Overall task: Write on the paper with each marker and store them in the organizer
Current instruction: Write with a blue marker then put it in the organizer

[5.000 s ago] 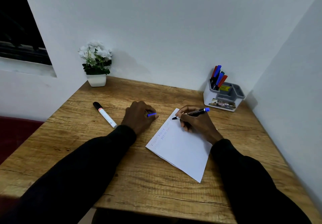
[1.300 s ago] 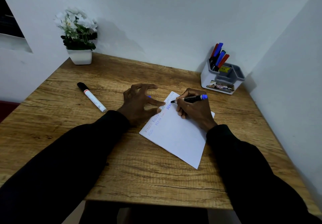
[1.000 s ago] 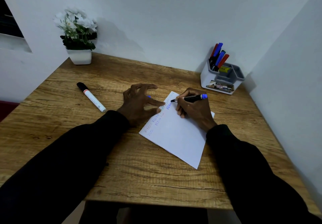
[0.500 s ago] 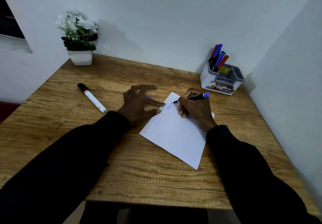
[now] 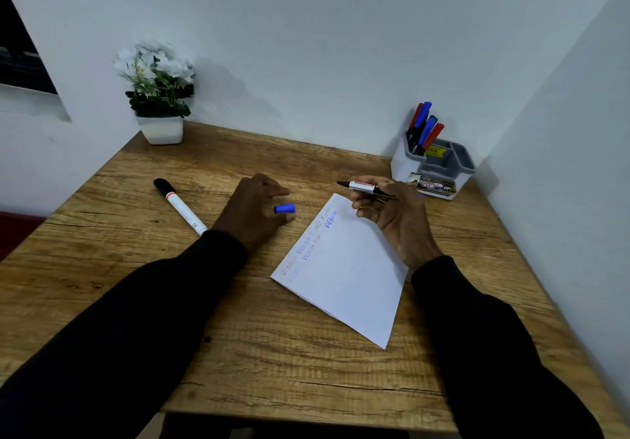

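A white sheet of paper [image 5: 347, 275] lies tilted on the wooden desk [image 5: 272, 353], with red and blue handwriting along its upper left edge. My right hand [image 5: 392, 213] holds an uncapped blue marker [image 5: 363, 186] lifted above the paper's far corner, tip pointing left. My left hand [image 5: 254, 211] rests on the desk left of the paper, with the blue cap [image 5: 284, 208] at its fingertips. A white marker with a black cap [image 5: 179, 205] lies further left. The white and grey organizer [image 5: 433, 169] stands at the back right and holds several red and blue markers [image 5: 422, 124].
A small white pot of white flowers [image 5: 158, 97] stands at the back left corner. White walls close the desk at the back and on the right. A dark window [image 5: 17, 53] is on the left wall.
My right hand lifted the marker off the paper and turned palm-up, away from the finished blue word. My left hand moved off the paper's edge, and the blue cap now shows at its fingertips.
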